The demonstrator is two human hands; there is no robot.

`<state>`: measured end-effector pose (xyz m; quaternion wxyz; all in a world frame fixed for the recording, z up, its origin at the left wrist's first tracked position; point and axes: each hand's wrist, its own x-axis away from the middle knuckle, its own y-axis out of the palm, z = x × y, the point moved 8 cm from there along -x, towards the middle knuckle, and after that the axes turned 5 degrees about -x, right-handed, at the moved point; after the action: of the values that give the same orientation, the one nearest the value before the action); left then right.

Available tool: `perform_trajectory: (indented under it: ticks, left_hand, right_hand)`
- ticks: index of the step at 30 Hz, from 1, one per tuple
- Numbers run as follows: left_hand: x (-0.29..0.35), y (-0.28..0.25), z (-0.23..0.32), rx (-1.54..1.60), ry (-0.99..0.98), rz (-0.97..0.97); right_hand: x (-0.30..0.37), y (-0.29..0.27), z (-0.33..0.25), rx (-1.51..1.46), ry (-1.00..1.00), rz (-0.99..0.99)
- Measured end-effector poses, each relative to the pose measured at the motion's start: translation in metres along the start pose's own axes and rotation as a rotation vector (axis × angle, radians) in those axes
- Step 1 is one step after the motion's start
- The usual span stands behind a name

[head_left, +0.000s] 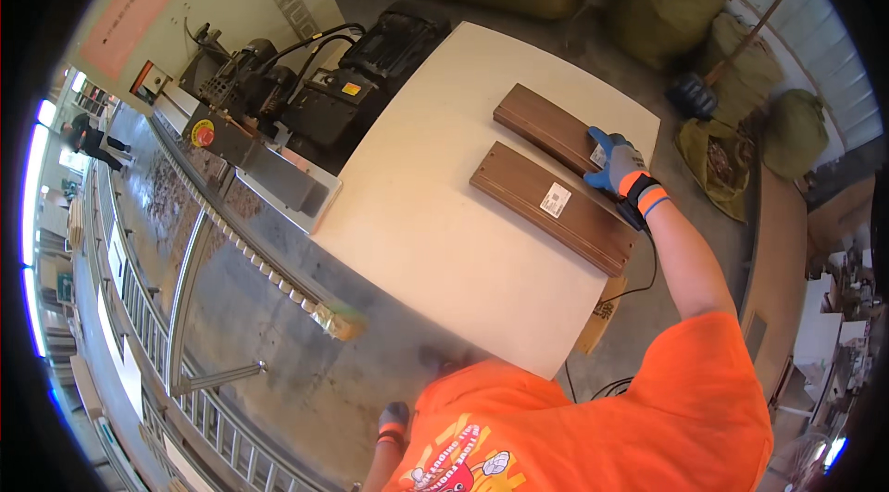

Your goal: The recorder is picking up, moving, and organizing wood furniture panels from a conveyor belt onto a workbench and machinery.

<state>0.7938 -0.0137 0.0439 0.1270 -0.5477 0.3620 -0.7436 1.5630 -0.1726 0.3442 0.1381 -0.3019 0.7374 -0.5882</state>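
Note:
Two long brown wood-grain boards lie side by side on a pale tabletop [398, 242]. My right hand [619, 166], in a grey and blue glove with an orange wristband, spans the right part of the far board [542, 124]. Its thumb is at the near edge and its fingers are at the far edge, partly covering a white label. The near board [519, 186] has a white label in its middle and small holes by its ends. Low beside my body hangs my left hand [394, 416], gloved in grey, away from the boards; its fingers are not clear.
A dark motor machine [343, 85] with a red stop button [203, 133] adjoins the table's left side. A roller rail [269, 270] runs past it. Full sacks [662, 6] and a shovel [694, 96] stand far right. Cables lie by the near right corner. A person [88, 140] is far left.

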Motion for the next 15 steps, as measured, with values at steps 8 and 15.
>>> perform_trajectory:
  ticks: [8,15]
  left_hand:
    - [0.0,-0.006,-0.015,0.072,-0.04,-0.009]
    - [0.012,-0.024,-0.013,0.156,-0.171,-0.034]
  right_hand:
    - [-0.006,0.005,-0.011,0.035,0.009,-0.038]
    - [-0.001,0.0,-0.014,0.059,0.044,-0.064]
